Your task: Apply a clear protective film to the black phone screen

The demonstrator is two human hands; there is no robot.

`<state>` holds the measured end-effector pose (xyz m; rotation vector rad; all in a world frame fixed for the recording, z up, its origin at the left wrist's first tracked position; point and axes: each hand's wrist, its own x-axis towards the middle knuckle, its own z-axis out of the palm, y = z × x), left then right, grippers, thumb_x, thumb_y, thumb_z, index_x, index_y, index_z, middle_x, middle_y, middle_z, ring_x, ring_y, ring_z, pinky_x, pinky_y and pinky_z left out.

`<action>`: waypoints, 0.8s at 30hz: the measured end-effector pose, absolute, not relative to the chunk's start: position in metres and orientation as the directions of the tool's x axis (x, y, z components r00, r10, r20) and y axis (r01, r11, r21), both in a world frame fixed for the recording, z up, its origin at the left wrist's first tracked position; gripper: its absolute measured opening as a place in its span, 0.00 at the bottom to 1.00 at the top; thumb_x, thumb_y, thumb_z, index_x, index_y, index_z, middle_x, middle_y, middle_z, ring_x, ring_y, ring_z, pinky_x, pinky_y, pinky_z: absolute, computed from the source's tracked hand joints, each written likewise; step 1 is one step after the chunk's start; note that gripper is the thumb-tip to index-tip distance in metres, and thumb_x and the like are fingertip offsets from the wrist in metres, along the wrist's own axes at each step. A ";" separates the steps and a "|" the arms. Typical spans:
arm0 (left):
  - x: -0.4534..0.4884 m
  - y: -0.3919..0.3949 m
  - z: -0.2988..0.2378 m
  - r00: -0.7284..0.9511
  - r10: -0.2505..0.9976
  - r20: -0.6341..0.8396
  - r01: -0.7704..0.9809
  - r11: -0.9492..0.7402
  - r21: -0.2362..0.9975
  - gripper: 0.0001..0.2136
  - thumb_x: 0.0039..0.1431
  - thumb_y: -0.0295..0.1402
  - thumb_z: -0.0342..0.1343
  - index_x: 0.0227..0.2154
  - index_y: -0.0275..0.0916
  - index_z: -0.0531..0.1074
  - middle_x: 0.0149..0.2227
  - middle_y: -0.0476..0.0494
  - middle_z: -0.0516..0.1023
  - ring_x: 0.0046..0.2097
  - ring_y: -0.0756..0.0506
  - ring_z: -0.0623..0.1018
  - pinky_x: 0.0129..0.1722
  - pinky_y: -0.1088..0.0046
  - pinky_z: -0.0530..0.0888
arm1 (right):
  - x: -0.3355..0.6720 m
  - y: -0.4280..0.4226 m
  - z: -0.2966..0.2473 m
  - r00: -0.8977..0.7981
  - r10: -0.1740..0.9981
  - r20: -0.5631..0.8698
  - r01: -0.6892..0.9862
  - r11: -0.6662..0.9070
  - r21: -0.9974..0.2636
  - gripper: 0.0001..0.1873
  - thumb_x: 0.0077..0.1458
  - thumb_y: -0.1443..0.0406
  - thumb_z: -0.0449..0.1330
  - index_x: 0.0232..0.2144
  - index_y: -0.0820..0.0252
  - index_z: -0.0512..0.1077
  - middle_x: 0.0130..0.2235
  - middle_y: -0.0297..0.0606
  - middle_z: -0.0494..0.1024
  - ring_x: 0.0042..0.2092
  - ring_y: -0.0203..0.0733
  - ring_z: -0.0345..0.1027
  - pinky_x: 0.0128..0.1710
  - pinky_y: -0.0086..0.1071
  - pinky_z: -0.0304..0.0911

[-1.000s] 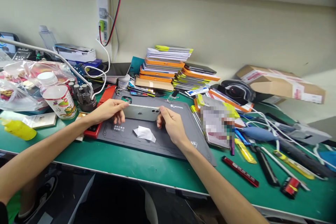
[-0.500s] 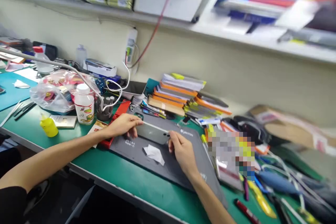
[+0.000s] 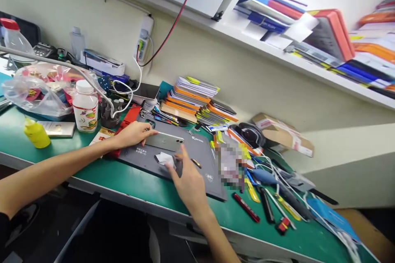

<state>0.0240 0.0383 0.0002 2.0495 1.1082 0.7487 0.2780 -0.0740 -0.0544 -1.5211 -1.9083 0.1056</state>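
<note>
A grey smartphone (image 3: 165,142), its back with the camera lenses turned up, is over the dark grey work mat (image 3: 197,181). My left hand (image 3: 132,134) pinches the phone's left end between thumb and fingers. My right hand (image 3: 189,178) is off the phone, just in front of its camera end, with thumb and index finger spread. A crumpled white tissue (image 3: 165,159) lies on the mat by the right thumb; whether they touch, I cannot tell. To the right of that hand lies a small dark and gold tool (image 3: 196,163).
On the left stand a white-capped bottle (image 3: 85,111), a yellow dropper bottle (image 3: 37,133) and a plastic bag (image 3: 40,90). Stacked phone screens (image 3: 188,98) are behind the mat. Pens, including a red marker (image 3: 246,207), and cables lie right. A shelf (image 3: 262,45) hangs above.
My right hand has let go of the phone's camera end and moved toward the tissue, its fingers spreading. My left hand keeps its hold. The camera view has swung right.
</note>
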 end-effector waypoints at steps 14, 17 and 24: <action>0.006 -0.011 -0.008 0.758 0.564 0.328 0.559 -0.821 0.119 0.13 0.75 0.39 0.49 0.44 0.41 0.78 0.37 0.41 0.78 0.40 0.41 0.75 0.41 0.68 0.68 | 0.330 -0.119 -0.036 0.203 0.642 0.739 0.830 0.287 -0.478 0.11 0.70 0.58 0.59 0.39 0.57 0.76 0.43 0.45 0.78 0.47 0.51 0.73 0.51 0.46 0.68; -0.003 -0.023 -0.010 0.755 0.545 0.366 0.580 -0.814 0.016 0.14 0.77 0.39 0.48 0.50 0.44 0.79 0.40 0.43 0.76 0.41 0.43 0.74 0.45 0.68 0.69 | 0.323 -0.122 -0.037 0.203 0.619 0.759 0.845 0.281 -0.455 0.10 0.68 0.58 0.61 0.37 0.56 0.76 0.39 0.43 0.81 0.43 0.50 0.74 0.48 0.45 0.67; 0.002 -0.027 -0.022 0.610 0.676 0.413 0.750 -0.661 -0.028 0.36 0.66 0.61 0.54 0.63 0.35 0.71 0.57 0.33 0.77 0.60 0.34 0.74 0.59 0.59 0.67 | 0.302 -0.104 -0.055 -0.199 0.794 0.575 0.829 0.449 -0.333 0.20 0.74 0.57 0.54 0.62 0.52 0.74 0.62 0.43 0.78 0.63 0.54 0.71 0.62 0.52 0.64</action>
